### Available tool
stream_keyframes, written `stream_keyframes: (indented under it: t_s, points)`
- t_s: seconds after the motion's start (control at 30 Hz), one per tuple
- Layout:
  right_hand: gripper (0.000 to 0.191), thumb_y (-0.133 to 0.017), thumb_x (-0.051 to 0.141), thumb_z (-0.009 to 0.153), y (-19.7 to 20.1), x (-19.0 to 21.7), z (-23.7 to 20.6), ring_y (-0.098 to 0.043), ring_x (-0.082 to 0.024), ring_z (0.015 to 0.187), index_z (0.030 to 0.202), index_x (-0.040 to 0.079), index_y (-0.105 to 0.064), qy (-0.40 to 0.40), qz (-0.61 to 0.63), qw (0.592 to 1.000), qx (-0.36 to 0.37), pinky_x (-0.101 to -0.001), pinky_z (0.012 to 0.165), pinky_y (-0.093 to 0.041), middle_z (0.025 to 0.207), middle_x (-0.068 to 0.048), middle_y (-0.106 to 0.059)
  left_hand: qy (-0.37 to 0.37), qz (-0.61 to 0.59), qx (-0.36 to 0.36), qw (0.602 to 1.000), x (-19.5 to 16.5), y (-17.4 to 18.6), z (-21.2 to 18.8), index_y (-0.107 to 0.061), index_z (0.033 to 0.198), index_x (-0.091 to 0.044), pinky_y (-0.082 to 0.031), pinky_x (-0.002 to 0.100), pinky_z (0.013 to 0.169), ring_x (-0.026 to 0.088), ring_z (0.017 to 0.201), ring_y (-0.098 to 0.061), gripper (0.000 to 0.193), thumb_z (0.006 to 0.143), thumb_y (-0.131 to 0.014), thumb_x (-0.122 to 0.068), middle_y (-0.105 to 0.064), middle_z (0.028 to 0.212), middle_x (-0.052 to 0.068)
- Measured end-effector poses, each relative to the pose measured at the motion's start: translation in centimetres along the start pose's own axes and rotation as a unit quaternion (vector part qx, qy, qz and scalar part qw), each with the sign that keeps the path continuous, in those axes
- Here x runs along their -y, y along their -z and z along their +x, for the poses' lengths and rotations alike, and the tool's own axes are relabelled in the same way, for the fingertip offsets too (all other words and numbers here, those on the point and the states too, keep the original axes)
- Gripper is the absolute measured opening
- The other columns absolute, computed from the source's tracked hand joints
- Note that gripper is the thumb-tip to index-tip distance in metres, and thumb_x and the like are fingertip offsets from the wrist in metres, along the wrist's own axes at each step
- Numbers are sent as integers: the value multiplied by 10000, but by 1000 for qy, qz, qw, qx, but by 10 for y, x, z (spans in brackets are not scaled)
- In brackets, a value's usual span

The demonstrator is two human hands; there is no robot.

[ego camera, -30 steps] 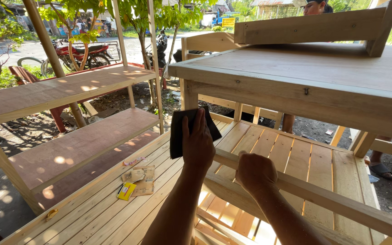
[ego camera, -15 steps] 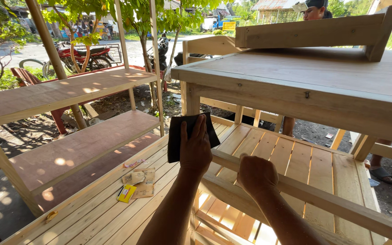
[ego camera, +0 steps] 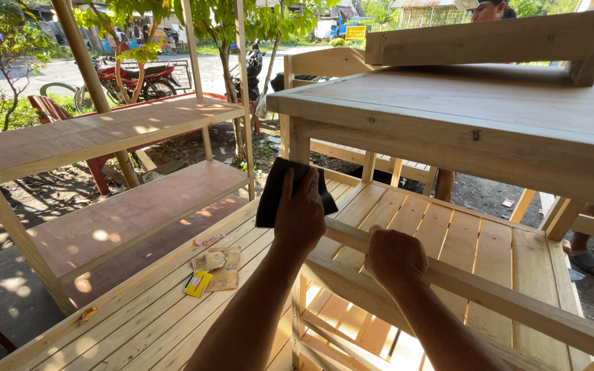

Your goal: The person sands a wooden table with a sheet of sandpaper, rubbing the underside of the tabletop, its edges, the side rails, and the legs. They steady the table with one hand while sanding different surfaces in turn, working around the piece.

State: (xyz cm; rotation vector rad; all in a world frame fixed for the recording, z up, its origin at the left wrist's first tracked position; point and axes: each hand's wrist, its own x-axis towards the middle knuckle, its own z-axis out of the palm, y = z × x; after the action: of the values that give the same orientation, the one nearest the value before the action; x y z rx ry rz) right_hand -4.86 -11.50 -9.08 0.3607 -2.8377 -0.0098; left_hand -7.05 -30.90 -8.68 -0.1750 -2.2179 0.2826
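Dark sandpaper sheet point(ego camera: 284, 190) pressed flat by left hand point(ego camera: 302, 214) against wooden rail point(ego camera: 489, 292) (leg at 12 o'clock). Right hand point(ego camera: 394, 255) at 4 o'clock, fist closed around rail.

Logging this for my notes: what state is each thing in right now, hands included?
Left hand: pressing the dark sanding sheet flat on the rail.
Right hand: closed around the wooden rail.
Packets: lying loose on the slats.
Motorbike: parked.
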Motion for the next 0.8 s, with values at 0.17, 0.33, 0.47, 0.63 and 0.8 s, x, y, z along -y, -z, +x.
stream_keyframes:
  t_s: [0.17, 0.33, 0.47, 0.63, 0.8]
  points:
    - [194, -682, 183, 859, 2, 0, 1, -764, -294, 836, 1031, 98, -657, 2, 9, 1000, -10, -441, 736, -621, 863, -122, -760, 53, 14, -34, 998, -5, -2, 42, -699, 1162, 102, -97, 534, 1248, 223, 1504, -336, 427, 834, -561, -135, -515, 1535, 168]
    - [213, -696, 199, 844, 0, 0, 0, -762, -297, 846, 1025, 95, -655, 3, 10, 1000, -5, -442, 741, -618, 866, -126, -758, 44, -14, -135, 990, -12, -4, -4, -720, 1176, 97, -115, 572, 1264, 235, 1525, -337, 413, 861, -548, -108, -511, 1542, 175]
    - [157, -679, 187, 865, -3, 0, 0, -764, -299, 841, 994, 99, -664, -1, 3, 1000, -12, -449, 731, -620, 865, -125, -758, 27, -55, -126, 990, -10, -7, -9, -728, 1118, 92, -118, 618, 1252, 252, 1525, -346, 354, 874, -549, -93, -526, 1520, 192]
    - [169, -686, 179, 845, -4, -1, 1, -760, -301, 825, 986, 89, -662, 7, -1, 1000, -24, -446, 714, -620, 847, -130, -756, 53, -13, -7, 998, -6, -10, 45, -739, 1025, 88, -100, 577, 1250, 282, 1509, -351, 326, 869, -549, -127, -505, 1528, 243]
    - [159, -661, 167, 867, -5, -2, 0, -766, -292, 822, 1005, 89, -656, 10, 1, 1000, -21, -435, 708, -626, 855, -131, -757, 16, 16, -60, 998, -7, -9, 10, -735, 1108, 111, -83, 582, 1272, 274, 1506, -366, 399, 847, -554, -131, -566, 1443, 240]
